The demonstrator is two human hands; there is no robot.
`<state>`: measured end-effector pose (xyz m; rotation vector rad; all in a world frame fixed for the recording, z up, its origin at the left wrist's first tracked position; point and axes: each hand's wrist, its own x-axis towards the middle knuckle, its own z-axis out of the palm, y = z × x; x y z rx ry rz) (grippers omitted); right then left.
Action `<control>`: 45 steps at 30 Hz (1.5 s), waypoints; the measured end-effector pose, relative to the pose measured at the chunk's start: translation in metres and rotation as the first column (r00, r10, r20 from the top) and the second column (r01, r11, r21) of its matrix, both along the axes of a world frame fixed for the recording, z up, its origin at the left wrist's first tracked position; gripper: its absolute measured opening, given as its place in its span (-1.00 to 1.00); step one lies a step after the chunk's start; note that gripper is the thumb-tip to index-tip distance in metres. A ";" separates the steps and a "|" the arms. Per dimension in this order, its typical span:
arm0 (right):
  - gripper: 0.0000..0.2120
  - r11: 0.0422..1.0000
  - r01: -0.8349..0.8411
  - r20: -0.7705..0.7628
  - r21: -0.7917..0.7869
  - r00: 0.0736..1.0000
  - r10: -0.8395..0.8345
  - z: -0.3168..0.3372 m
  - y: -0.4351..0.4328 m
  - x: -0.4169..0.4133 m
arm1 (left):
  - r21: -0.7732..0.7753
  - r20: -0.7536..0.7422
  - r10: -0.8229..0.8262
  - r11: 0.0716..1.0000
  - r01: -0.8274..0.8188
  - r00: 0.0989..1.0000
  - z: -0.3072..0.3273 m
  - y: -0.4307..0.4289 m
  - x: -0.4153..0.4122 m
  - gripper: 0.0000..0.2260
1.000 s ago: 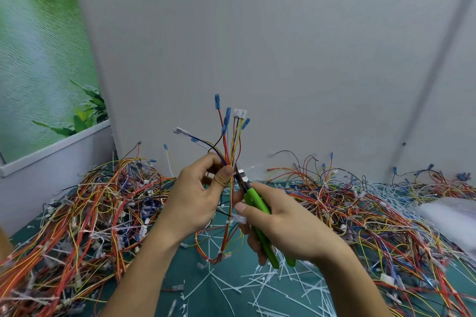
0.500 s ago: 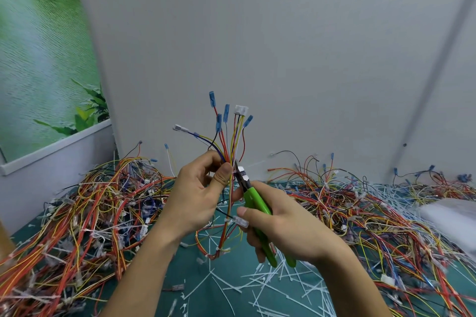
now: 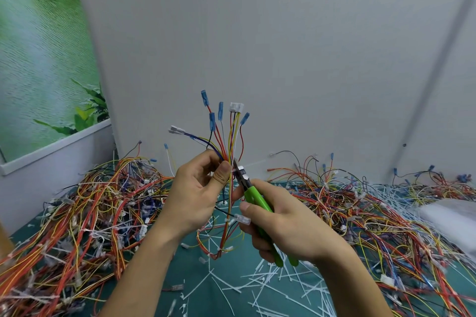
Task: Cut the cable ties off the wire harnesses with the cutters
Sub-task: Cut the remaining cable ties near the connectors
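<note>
Wire harnesses lie heaped in tangles of red, orange and yellow on both sides of me. Those on my left run back to the grey wall, and the right heap spreads toward the far corner. They rest on a green table, whose bare middle is littered with cut white ties.

My left hand holds one harness upright above that gap, thumb and fingers pinching the bundle where its wires are gathered. Above the pinch the wires fan out; below it they hang in a loop down toward the table.

My right hand is wrapped round the green handles of the cutters. They slant up to the left, and their metal nose touches the bundle just beside my left thumb. The handles lie near each other, but I cannot tell whether the blades are closed.

A small white cable tie seems to sit at the nose. At the wire tips are a white connector and blue terminals.
</note>
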<state>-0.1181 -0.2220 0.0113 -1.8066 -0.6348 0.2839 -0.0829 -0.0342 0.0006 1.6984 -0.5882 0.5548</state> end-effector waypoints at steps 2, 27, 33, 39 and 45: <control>-0.90 1.000 -0.002 0.002 0.009 1.000 0.002 0.001 -0.001 -0.001 | -0.018 0.003 -0.007 1.000 0.007 1.000 0.000 -0.002 0.000 -0.87; -0.82 0.998 -0.044 0.041 -0.047 0.998 0.046 0.006 -0.010 -0.004 | -0.135 -0.037 -0.028 0.991 0.023 0.999 0.001 -0.002 -0.003 -0.88; -0.81 0.997 -0.024 0.061 -0.073 0.998 0.029 0.003 -0.010 -0.003 | -0.122 -0.042 -0.023 0.992 0.018 0.999 0.000 -0.001 -0.002 -0.87; -0.75 0.980 0.041 0.168 -0.194 0.986 -0.008 0.003 -0.012 -0.004 | -0.104 -0.034 -0.028 0.994 0.025 0.999 0.001 -0.003 -0.003 -0.87; -0.95 0.970 0.141 0.350 -0.198 0.934 -0.065 0.004 -0.015 -0.002 | -0.116 -0.049 -0.042 0.993 0.036 0.998 0.001 -0.003 -0.004 -0.87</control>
